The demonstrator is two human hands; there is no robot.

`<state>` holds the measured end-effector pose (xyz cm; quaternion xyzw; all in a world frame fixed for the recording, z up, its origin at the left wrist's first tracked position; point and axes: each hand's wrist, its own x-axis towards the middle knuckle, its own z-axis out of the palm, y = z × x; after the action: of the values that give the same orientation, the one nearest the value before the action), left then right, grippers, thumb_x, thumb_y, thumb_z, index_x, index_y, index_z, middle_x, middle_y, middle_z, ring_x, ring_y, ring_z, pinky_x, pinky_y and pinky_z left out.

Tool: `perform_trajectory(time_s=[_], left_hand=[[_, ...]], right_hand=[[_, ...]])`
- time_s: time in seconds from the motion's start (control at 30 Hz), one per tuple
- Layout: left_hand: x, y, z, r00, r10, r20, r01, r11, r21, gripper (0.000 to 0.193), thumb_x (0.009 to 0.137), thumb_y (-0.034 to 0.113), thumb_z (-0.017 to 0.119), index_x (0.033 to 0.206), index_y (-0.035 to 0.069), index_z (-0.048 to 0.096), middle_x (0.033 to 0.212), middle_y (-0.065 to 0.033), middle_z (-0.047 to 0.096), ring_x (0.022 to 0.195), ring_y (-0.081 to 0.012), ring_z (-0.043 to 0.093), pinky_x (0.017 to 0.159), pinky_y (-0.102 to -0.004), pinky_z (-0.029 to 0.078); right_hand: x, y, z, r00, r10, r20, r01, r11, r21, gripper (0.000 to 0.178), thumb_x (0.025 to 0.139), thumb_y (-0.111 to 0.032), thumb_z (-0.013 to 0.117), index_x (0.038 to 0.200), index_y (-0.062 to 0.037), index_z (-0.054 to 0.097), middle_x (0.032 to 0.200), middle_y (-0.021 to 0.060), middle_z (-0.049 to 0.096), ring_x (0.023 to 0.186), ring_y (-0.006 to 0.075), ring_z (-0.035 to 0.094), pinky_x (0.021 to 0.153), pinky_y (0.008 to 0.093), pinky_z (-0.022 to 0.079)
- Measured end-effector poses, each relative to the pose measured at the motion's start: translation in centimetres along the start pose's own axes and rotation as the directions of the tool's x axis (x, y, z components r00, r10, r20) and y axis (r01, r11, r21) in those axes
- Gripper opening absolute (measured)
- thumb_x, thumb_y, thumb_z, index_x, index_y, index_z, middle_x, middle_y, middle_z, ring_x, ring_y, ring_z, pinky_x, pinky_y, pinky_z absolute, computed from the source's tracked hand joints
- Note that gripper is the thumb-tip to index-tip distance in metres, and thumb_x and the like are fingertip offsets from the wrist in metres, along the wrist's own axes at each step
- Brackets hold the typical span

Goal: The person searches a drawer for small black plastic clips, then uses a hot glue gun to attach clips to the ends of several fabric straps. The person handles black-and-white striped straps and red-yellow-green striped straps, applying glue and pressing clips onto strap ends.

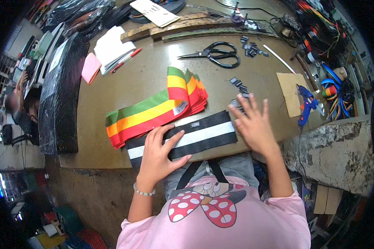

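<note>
A black and white striped band [210, 135] lies flat along the table's near edge, with a small label on its upper stripe. My left hand [158, 151] rests on it with fingers spread. Just past the band's right end, my right hand [253, 124] is open, its fingertips over a few small black labels [238, 103]. More of these labels [239, 85] trail away on the far side of that hand. Behind the striped band lies a folded stack of green, yellow and red bands [149, 112], its right end standing up in folds.
Black-handled scissors [214, 54] and a pile of labels [253, 49] lie farther back. A blue glue gun [306, 106] sits by cardboard [289, 93] at right. White papers [112, 47], a red pen [126, 60] and a black-wrapped bundle [60, 95] are at left. Another person [23, 108] is far left.
</note>
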<state>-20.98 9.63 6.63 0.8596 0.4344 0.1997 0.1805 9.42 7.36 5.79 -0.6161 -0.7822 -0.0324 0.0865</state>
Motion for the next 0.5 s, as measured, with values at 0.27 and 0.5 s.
perform_trajectory(time_s=[0.27, 0.5], left_hand=[[-0.1, 0.3, -1.6, 0.948, -0.018, -0.316, 0.008, 0.999, -0.035, 0.032, 0.074, 0.012, 0.080, 0.104, 0.006, 0.072, 0.112, -0.0103, 0.065, 0.108, -0.0302, 0.059, 0.095, -0.0414, 0.046], [3.3, -0.1, 0.5, 0.944, -0.025, -0.330, 0.013, 0.999, -0.038, 0.029, 0.084, 0.007, 0.070, 0.112, 0.004, 0.068, 0.117, -0.0139, 0.063, 0.108, -0.0326, 0.060, 0.094, -0.0412, 0.048]], right_hand=[[2.7, -3.9, -0.5, 0.943, 0.018, -0.331, 0.115, 0.918, 0.379, 0.046, 0.087, -0.006, 0.059, 0.133, -0.0113, 0.057, 0.152, 0.0188, 0.036, 0.140, 0.0410, 0.034, 0.113, 0.0555, 0.029], [3.3, -5.2, -1.1, 0.845, 0.277, -0.457, 0.020, 0.837, 0.546, 0.035, 0.086, -0.006, 0.066, 0.120, -0.0088, 0.065, 0.126, 0.0176, 0.056, 0.117, 0.0347, 0.053, 0.099, 0.0434, 0.043]])
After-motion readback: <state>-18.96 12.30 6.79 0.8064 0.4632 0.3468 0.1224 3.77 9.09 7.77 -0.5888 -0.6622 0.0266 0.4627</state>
